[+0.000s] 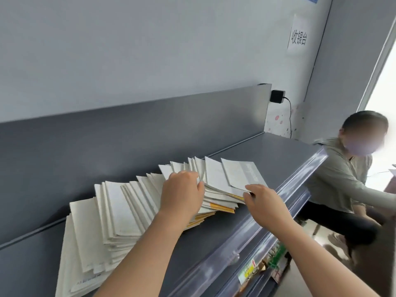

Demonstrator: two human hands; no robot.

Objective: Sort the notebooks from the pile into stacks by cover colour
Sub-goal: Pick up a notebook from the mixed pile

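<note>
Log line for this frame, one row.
left hand: grips fanned notebook pile | right hand: pinches its near edge | stacks: none visible | surface: grey shelf

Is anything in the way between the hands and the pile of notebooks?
No, nothing visible is. The left hand curls its fingers over the pile of notebooks on the grey shelf, and the right hand touches the pile's near right corner.
</note>
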